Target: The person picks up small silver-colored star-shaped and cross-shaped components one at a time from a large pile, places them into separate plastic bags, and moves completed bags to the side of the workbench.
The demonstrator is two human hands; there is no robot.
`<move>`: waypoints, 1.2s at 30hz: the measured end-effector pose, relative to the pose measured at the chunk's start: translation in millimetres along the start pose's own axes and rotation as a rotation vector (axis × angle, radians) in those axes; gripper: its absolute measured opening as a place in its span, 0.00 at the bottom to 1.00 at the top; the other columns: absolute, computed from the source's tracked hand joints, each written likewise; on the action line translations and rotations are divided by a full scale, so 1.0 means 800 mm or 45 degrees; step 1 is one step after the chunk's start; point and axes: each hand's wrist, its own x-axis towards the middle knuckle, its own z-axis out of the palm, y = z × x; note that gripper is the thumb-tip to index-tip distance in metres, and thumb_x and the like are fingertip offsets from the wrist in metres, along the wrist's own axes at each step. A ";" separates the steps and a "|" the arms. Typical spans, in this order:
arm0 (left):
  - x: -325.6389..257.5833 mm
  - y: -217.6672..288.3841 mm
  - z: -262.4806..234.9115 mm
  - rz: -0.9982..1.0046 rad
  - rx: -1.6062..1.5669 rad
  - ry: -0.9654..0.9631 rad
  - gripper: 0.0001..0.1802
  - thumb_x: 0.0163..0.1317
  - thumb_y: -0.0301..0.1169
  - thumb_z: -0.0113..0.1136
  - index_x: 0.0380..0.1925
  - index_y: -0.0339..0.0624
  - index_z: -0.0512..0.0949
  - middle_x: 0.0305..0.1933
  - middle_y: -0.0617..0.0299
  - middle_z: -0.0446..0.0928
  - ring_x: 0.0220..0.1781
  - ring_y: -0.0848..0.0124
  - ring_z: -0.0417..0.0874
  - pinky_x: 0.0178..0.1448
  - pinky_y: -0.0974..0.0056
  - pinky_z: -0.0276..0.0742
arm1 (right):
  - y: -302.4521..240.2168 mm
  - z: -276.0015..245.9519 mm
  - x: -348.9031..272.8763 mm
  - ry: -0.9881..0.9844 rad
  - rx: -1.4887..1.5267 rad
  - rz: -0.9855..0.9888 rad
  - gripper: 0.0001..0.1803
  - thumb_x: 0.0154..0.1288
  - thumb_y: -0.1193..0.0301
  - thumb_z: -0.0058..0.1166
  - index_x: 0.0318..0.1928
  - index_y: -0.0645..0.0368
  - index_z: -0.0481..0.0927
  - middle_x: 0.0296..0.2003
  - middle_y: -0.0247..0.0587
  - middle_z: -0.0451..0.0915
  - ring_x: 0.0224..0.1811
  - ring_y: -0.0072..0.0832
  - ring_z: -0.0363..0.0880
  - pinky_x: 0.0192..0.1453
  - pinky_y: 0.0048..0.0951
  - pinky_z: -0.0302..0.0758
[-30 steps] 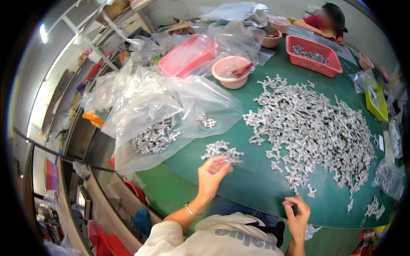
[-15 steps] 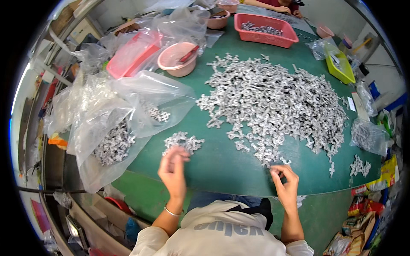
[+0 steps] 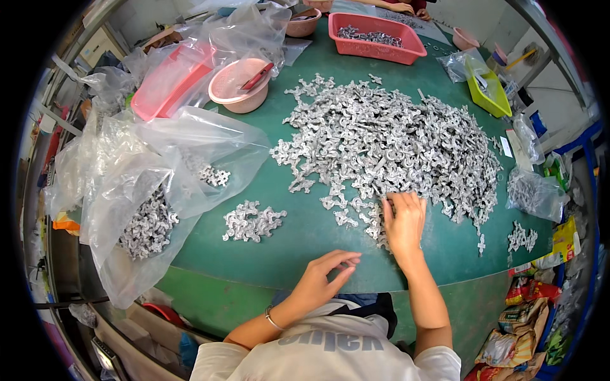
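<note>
A wide heap of small grey metal castings (image 3: 387,136) with several lobes each covers the middle of the green table (image 3: 298,244). My right hand (image 3: 405,225) rests at the heap's near edge, palm down, with fingers together and bent onto the castings; what lies under the fingertips is hidden. Near the table's front edge my left hand (image 3: 324,274) hovers, thumb apart from the fingers, with nothing seen between them. A smaller pile of castings (image 3: 254,221) lies to the left. More castings (image 3: 150,223) show inside a clear plastic bag (image 3: 219,136).
At the back stand a pink tray (image 3: 337,46) with metal parts, a pink bowl (image 3: 257,101) with a red-handled tool across it, and a yellow-green basket (image 3: 499,106). A few castings (image 3: 522,238) lie at the right edge. A co-worker's hand (image 3: 401,7) shows at the far side.
My left hand has left the small pile and moved right, toward the table's front edge. My right hand has moved forward onto the heap. The small pile looks fuller. The view has shifted slightly.
</note>
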 end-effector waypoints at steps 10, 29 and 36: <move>0.015 -0.002 0.004 -0.160 -0.694 0.193 0.17 0.60 0.21 0.50 0.50 0.32 0.68 0.43 0.54 0.75 0.44 0.69 0.76 0.47 0.67 0.74 | -0.018 -0.047 -0.033 0.172 0.520 -0.175 0.08 0.45 0.82 0.57 0.30 0.64 0.79 0.26 0.40 0.77 0.29 0.35 0.73 0.34 0.29 0.65; 0.015 0.046 0.006 0.123 -0.559 0.126 0.14 0.54 0.13 0.52 0.43 0.28 0.74 0.49 0.49 0.71 0.50 0.66 0.73 0.50 0.66 0.75 | -0.034 -0.093 -0.063 0.074 1.056 -0.108 0.14 0.39 0.83 0.61 0.33 0.69 0.79 0.27 0.45 0.78 0.31 0.35 0.74 0.37 0.31 0.70; 0.010 0.049 0.008 0.123 -0.591 0.130 0.14 0.53 0.13 0.52 0.42 0.26 0.74 0.46 0.48 0.72 0.46 0.66 0.76 0.50 0.66 0.76 | -0.037 -0.098 -0.067 0.070 1.171 0.023 0.13 0.40 0.84 0.60 0.33 0.70 0.79 0.27 0.46 0.77 0.31 0.35 0.74 0.38 0.30 0.70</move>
